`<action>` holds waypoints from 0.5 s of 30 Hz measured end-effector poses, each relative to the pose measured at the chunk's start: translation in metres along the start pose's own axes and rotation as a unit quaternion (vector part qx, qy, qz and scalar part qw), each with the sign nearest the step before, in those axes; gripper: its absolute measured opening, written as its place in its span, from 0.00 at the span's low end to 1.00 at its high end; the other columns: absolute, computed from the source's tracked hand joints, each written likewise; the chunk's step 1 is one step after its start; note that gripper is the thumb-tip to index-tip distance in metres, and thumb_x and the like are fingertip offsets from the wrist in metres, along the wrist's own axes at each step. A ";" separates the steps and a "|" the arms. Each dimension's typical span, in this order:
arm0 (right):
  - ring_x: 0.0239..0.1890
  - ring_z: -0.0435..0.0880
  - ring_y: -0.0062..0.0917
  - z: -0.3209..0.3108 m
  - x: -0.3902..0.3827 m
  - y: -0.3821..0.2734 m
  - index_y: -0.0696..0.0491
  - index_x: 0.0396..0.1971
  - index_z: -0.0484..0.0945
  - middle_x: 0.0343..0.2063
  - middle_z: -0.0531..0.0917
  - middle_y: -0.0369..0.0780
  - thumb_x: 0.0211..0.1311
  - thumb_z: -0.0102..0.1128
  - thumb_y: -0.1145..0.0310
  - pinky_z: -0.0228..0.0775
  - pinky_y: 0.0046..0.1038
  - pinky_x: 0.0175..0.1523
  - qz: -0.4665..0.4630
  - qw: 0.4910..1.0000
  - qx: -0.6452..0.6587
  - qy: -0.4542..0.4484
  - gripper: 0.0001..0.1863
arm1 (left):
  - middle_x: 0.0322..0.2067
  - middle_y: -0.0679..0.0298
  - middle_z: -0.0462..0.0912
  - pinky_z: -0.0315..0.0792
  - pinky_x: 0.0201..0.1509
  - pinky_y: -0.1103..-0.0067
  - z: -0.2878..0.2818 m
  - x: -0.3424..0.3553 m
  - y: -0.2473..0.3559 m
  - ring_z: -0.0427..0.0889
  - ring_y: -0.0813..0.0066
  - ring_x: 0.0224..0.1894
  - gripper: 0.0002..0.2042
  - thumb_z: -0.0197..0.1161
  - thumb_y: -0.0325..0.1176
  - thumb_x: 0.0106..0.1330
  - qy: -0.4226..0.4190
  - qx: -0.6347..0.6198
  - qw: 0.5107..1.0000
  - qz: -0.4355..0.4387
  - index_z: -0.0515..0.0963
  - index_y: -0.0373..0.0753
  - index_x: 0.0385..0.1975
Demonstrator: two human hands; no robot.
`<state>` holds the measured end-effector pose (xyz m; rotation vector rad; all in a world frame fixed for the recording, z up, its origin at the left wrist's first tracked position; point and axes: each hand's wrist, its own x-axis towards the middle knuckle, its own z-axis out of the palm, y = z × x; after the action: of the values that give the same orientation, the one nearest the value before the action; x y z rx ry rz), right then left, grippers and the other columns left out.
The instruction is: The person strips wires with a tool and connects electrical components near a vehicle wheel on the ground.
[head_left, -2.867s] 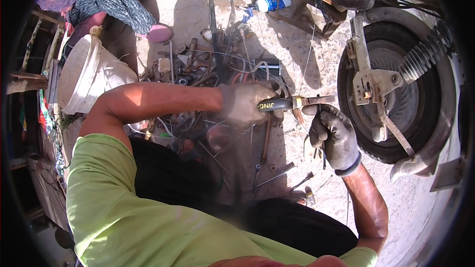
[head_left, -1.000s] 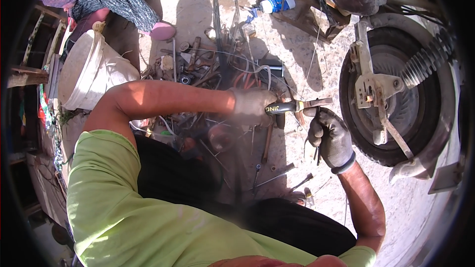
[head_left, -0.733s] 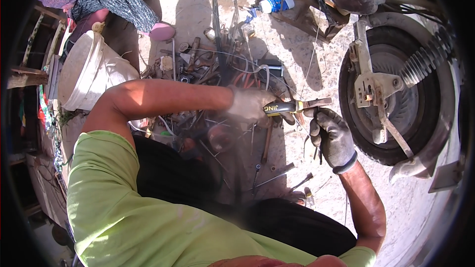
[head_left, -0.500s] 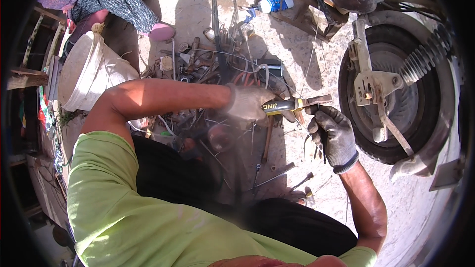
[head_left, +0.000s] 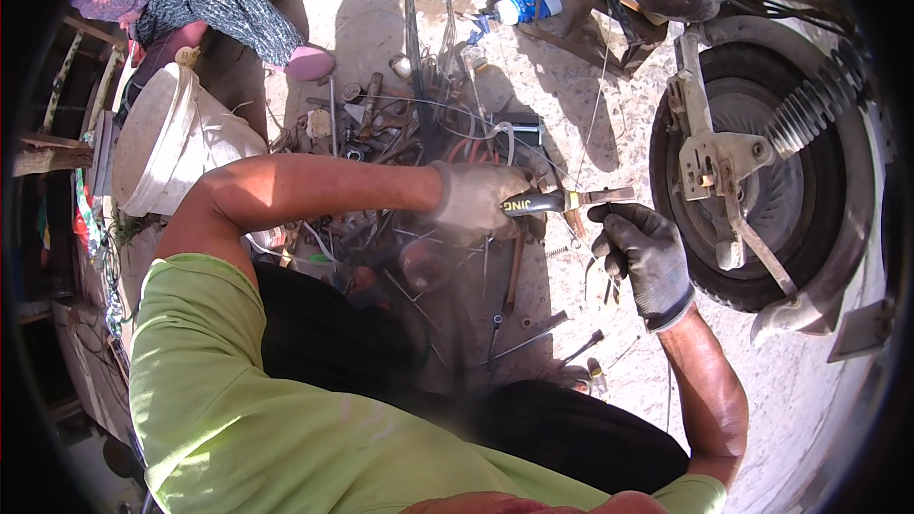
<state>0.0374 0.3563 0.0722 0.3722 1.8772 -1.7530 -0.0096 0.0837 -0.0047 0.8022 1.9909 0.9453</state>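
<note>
My left hand (head_left: 481, 200), in a pale work glove, is wrapped round the black-and-yellow handle of pliers (head_left: 538, 203). Their narrow metal jaws (head_left: 609, 195) point right, toward the wheel. Just below the jaw tips is my right hand (head_left: 643, 252), in a grey glove with a dark cuff. Its fingers are curled, with thumb and fingertips close together near the jaws. Anything pinched there is too small to make out. Under and beyond my left forearm spreads a heap of loose tools and metal parts (head_left: 381, 124).
A wheel (head_left: 666, 162) with a coil spring (head_left: 819, 105) stands at right. A white bucket (head_left: 148, 148) leans at left, near another person's leg (head_left: 228, 19). A blue-and-white bottle (head_left: 526, 8) lies at the back. Several wrenches and screwdrivers (head_left: 533, 338) lie near my knees.
The pliers have rolled slightly in my left hand, showing less of the yellow side. My right hand has shifted a little, its fingertips staying near the jaws.
</note>
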 end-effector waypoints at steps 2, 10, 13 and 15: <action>0.17 0.74 0.13 -0.001 0.002 0.005 0.63 0.43 0.84 0.22 0.85 0.38 0.69 0.59 0.70 0.65 0.15 0.23 0.001 1.000 0.017 0.004 0.12 | 0.44 0.53 0.75 0.74 0.51 0.65 0.001 0.000 -0.003 0.80 0.55 0.46 0.18 0.67 0.31 0.57 -0.007 0.006 1.000 -0.013 0.81 0.39 0.49; 0.17 0.73 0.11 -0.003 0.003 0.010 0.62 0.44 0.83 0.22 0.85 0.37 0.69 0.59 0.68 0.64 0.15 0.23 0.001 1.000 -0.002 -0.012 0.13 | 0.40 0.51 0.77 0.74 0.50 0.62 0.005 -0.005 0.003 0.80 0.52 0.44 0.11 0.66 0.31 0.55 0.065 0.089 0.994 0.006 0.79 0.34 0.36; 0.17 0.73 0.11 -0.002 0.002 0.011 0.61 0.44 0.83 0.22 0.85 0.37 0.70 0.59 0.67 0.63 0.14 0.23 0.001 1.000 -0.017 -0.018 0.13 | 0.40 0.51 0.77 0.74 0.51 0.62 0.003 -0.013 0.013 0.80 0.52 0.45 0.11 0.66 0.31 0.55 0.080 0.084 0.993 0.016 0.79 0.33 0.35; 0.17 0.72 0.11 0.001 0.001 0.012 0.61 0.45 0.84 0.22 0.85 0.36 0.71 0.59 0.66 0.62 0.14 0.22 0.006 1.000 -0.021 -0.020 0.14 | 0.39 0.51 0.77 0.74 0.51 0.62 0.009 -0.014 0.007 0.80 0.52 0.45 0.11 0.65 0.31 0.55 0.079 0.074 0.994 0.019 0.79 0.33 0.36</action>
<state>0.0433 0.3568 0.0620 0.3291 1.8767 -1.6970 0.0065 0.0792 0.0024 0.8728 2.2096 0.9158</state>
